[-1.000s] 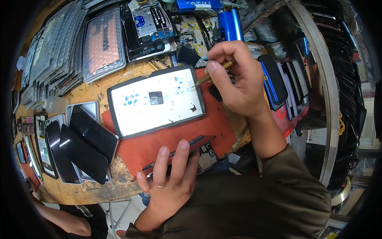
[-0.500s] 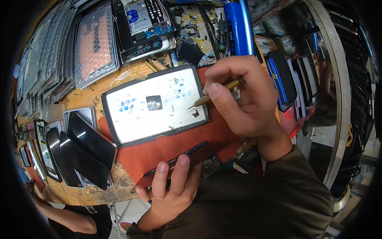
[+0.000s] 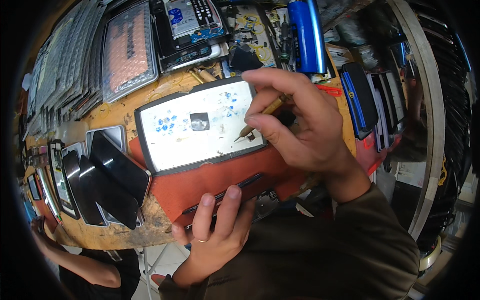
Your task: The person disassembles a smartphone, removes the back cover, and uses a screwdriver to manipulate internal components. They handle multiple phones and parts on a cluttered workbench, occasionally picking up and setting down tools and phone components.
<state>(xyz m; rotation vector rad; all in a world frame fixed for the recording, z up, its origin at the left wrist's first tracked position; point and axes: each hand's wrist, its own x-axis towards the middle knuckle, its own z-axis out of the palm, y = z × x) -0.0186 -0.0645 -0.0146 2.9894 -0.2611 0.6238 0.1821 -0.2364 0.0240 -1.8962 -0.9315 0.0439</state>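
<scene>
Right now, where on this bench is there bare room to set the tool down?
The open patches: the red mat below the white tablet, left of the left hand, and a wood strip between the tablet and the bubble-wrapped panel. Crowded: dark screens left, parts and blue cylinder above.

— What lay at the left of the counter (image 3: 120, 112)?
— A fan of dark phone screens (image 3: 107, 177), overlapping, with a row of flat packaged panels (image 3: 55, 75) behind them.

— And at the far edge?
— A blue cylinder (image 3: 306, 35) stood beside a clutter of small parts (image 3: 250, 30); a stack of cased phones (image 3: 367, 100) leaned at the right. Another person's arm (image 3: 85, 267) showed at lower left.
</scene>
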